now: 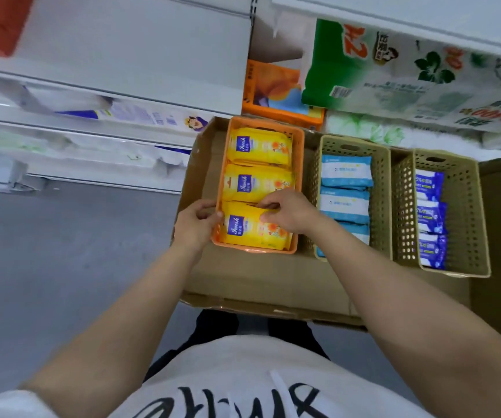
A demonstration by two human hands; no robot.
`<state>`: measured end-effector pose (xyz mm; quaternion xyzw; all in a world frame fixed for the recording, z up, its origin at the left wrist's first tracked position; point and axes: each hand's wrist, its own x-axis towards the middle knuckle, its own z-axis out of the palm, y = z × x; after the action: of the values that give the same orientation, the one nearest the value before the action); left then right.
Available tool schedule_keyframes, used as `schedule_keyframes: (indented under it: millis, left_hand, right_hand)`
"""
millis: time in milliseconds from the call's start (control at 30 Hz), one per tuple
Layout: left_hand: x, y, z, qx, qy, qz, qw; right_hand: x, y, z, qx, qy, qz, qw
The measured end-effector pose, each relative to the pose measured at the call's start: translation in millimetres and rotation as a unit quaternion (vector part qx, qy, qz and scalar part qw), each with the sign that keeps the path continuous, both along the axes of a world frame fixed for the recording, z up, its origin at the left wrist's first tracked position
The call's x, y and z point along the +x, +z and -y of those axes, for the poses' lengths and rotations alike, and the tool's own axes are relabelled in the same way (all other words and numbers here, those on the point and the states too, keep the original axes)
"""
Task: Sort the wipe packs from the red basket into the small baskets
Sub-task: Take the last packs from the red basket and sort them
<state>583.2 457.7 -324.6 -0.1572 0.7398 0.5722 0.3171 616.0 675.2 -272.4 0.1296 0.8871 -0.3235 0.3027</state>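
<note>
An orange small basket (299, 164) holds three rows of yellow wipe packs (258, 146). My left hand (195, 224) grips the basket's left rim near its front corner. My right hand (288, 211) pinches the top edge of the nearest yellow pack (252, 233) inside the basket. A beige basket (380, 188) in the middle holds light blue packs (345, 171). Another beige basket (466, 212) on the right holds dark blue packs (430, 209). The red basket is out of sight.
The three baskets sit on flattened cardboard (258, 282) on the grey floor (62, 251). White shelves (92, 86) with paper goods rise at the left and behind. An orange tissue pack (273, 92) and large green-printed packs (393, 70) lie beyond the baskets.
</note>
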Motion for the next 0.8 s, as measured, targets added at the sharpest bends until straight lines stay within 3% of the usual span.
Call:
schedule_keyframes:
  millis: [333, 800]
  left_hand:
    - [4, 6, -1, 0.029, 0.011, 0.003, 1.000]
    - [7, 18, -11, -0.057, 0.032, -0.004, 0.998]
  right_hand:
    - [8, -16, 21, 0.123, 0.002, -0.085, 0.989]
    - [-3, -1, 24, 0.168, 0.075, -0.043, 0.982]
